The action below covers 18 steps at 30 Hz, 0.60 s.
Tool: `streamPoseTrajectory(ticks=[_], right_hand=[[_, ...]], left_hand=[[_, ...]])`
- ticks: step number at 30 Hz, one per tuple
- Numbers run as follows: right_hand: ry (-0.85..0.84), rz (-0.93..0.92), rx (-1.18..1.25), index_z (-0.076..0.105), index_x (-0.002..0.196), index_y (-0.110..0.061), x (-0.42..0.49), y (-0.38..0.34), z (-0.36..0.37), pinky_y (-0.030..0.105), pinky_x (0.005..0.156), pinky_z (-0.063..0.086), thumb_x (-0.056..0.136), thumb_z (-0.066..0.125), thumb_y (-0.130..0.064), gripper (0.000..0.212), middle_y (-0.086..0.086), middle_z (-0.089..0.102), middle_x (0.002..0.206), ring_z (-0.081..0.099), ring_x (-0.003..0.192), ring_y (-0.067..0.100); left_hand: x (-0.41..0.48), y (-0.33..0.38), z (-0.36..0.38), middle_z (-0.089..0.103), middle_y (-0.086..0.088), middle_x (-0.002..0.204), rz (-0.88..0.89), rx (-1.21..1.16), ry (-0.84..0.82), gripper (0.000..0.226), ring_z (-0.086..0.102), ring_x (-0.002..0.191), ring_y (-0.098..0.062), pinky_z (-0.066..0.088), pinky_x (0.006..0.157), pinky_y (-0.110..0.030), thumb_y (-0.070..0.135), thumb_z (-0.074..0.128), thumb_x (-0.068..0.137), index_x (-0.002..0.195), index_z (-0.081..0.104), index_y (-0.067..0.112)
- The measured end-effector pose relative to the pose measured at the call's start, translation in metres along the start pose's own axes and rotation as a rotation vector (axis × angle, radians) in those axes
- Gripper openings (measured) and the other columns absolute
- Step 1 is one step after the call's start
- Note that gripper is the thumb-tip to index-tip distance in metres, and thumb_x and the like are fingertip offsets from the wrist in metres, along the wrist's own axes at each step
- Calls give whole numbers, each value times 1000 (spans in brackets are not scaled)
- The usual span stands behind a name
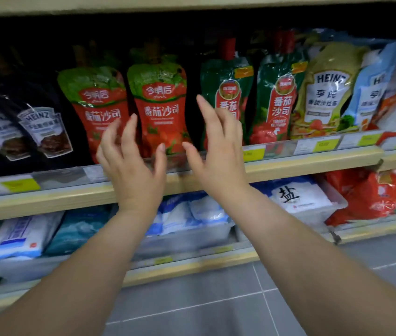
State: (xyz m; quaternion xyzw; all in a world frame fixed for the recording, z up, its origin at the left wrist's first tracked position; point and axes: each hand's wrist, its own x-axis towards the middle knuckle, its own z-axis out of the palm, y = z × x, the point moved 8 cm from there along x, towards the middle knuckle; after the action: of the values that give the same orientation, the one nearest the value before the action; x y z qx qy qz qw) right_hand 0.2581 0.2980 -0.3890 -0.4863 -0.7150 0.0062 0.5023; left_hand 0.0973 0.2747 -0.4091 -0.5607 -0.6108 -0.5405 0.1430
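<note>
A red and green ketchup pouch (159,103) stands upright on the middle shelf (313,166), with a twin pouch (95,98) to its left. My left hand (131,166) is raised in front of the two pouches, fingers spread and relaxed, holding nothing. My right hand (218,151) hovers just right of the middle pouch, fingers straight, thumb pointing left, also holding nothing. Both hands flank the middle pouch; whether they touch it is unclear.
Dark green ketchup pouches (277,98) stand to the right, then Heinz salad dressing pouches (325,93). Black Heinz pouches (41,127) stand at the left. A clear rail with price tags (323,144) fronts the shelf. Salt bags (291,195) lie on the lower shelf. Grey floor tiles (216,306) lie below.
</note>
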Motion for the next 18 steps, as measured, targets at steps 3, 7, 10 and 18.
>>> streamPoseTrajectory(ticks=[3, 7, 10, 18], right_hand=[[-65, 12, -17, 20, 148, -24, 0, -19, 28, 43, 102, 34, 82, 68, -26, 81, 18, 38, 134, 37, 120, 33], [-61, 114, -58, 1, 148, -35, 3, -25, 47, 46, 102, 34, 77, 73, -38, 101, 20, 30, 141, 32, 125, 35], [-63, 168, -78, -9, 145, -40, 7, -26, 52, 47, 95, 43, 72, 78, -41, 114, 18, 40, 134, 43, 118, 34], [-85, 253, -15, -17, 139, -50, 17, -16, 52, 49, 75, 54, 70, 82, -23, 123, 14, 53, 126, 62, 93, 27]], left_hand=[[12, -28, -17, 33, -17, 144, -70, 54, 5, 63, 31, 128, -35, 25, 107, -39, 36, 61, 87, 143, 34, 19], [22, -54, -23, 28, -16, 146, -166, 38, -32, 77, 29, 130, -33, 27, 106, -42, 39, 66, 82, 146, 25, 30], [26, -68, -21, 37, -13, 139, -225, -25, -73, 86, 35, 127, -31, 30, 104, -44, 46, 68, 78, 146, 16, 37], [35, -77, -17, 56, -2, 131, -177, -25, -152, 89, 47, 121, -26, 26, 98, -38, 55, 65, 78, 146, 8, 43]])
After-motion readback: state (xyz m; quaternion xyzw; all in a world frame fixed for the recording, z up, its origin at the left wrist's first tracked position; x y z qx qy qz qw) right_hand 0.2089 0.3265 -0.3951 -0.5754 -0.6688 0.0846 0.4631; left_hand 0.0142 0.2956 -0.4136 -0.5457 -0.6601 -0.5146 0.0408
